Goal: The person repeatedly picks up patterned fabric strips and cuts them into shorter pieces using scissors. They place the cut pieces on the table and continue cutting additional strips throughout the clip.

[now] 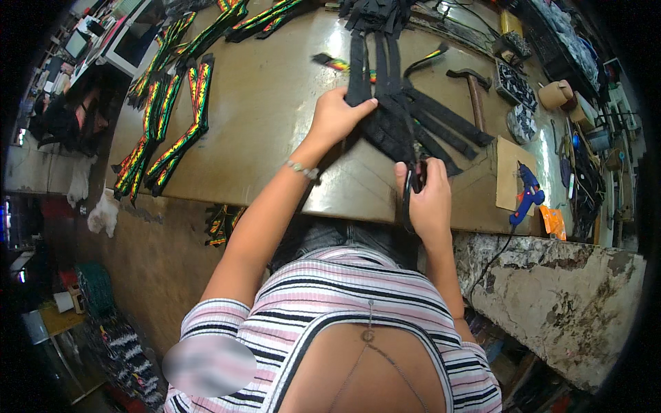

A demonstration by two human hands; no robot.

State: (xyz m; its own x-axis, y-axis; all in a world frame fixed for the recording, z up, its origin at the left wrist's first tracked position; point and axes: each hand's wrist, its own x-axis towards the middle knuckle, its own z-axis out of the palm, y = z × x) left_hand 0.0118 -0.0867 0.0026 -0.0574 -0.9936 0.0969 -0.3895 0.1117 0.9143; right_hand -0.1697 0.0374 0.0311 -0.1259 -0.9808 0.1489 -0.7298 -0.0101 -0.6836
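My left hand [341, 114] grips a cluster of long black fabric straps [384, 118] at the middle of the worktable, thumb across them. Some straps fan out to the right, and a strip with red, yellow and green pattern [334, 62] shows beneath. At the straps' lower end, near the table's front edge, my right hand [427, 196] is closed on black-handled scissors [409, 193]; their blades are among the black fabric and partly hidden.
Patterned strap pieces [200, 117] lie at left. A hammer [476, 103], parts box [513, 86], cardboard [509, 168], blue glue gun [530, 194] with cord, and orange packet [553, 221] are at right. More black straps [375, 14] are piled at the far edge.
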